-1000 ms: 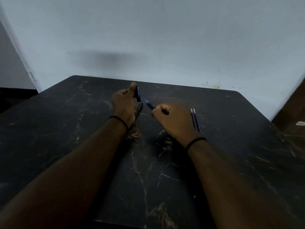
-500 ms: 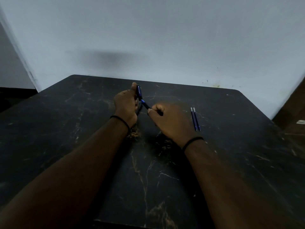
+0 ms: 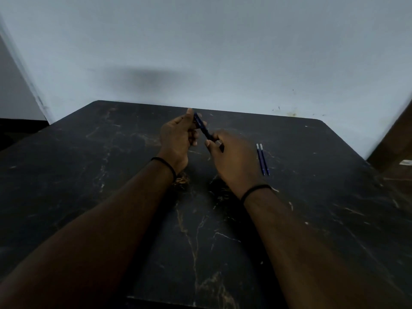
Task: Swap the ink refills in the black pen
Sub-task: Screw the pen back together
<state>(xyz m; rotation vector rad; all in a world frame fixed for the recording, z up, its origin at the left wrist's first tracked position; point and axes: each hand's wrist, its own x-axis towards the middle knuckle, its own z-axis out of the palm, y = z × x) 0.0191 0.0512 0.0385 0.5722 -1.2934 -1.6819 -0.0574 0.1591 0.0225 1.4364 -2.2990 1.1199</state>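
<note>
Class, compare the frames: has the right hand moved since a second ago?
Yes. The right hand has shifted left, away from the two refills lying on the table, meeting the left hand at the pen.

Glossy veined marble-look table (image 3: pixel 312 197)

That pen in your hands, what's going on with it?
A person is working on a dark pen over a black marble-patterned table. The left hand grips the pen's upper end, and the right hand grips the lower end, so the pen spans between them, slanted. Whether its parts are fully joined cannot be told. Two thin blue refills lie side by side on the table, just right of the right hand, untouched.
</note>
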